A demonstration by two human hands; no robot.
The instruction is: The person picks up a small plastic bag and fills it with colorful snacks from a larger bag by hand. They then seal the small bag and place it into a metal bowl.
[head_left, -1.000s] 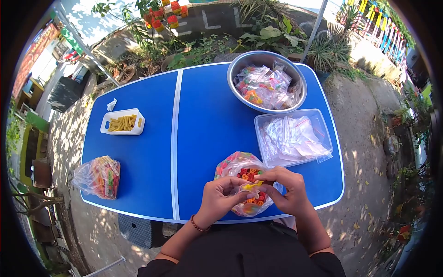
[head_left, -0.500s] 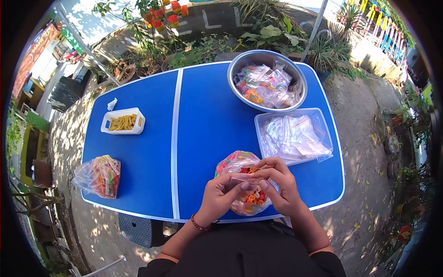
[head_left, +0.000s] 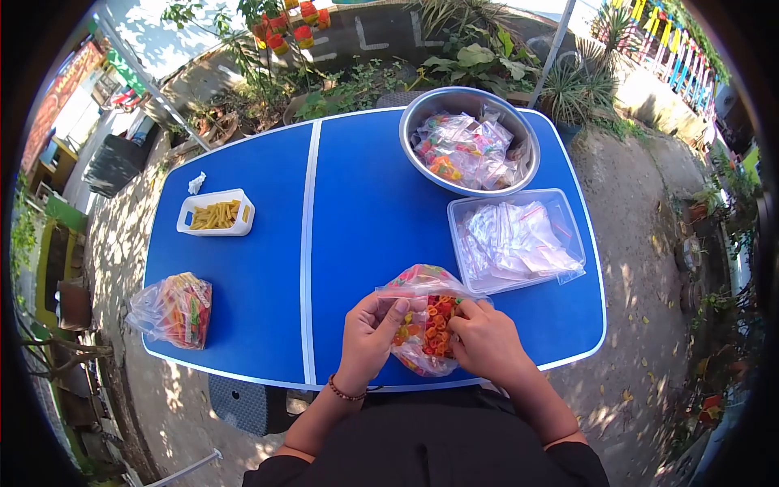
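My left hand pinches a small clear resealable bag between thumb and fingers, over the left side of a larger plastic bag. That open bag stands at the table's front edge and holds many small ring-shaped pieces in orange, red, yellow and green. With fingers bent and drawn together, my right hand reaches into its right side, fingertips down among the pieces. Whatever is between those fingertips is hidden.
A clear tub of empty resealable bags sits right of centre, and behind it a steel bowl of filled packets. On the left of the blue table are a white basket of yellow sticks and a bag of colourful sticks.
Both hands were together over the large bag, working at the small bag. Now they are apart: the left keeps the small bag to the left, the right has dropped into the pieces.
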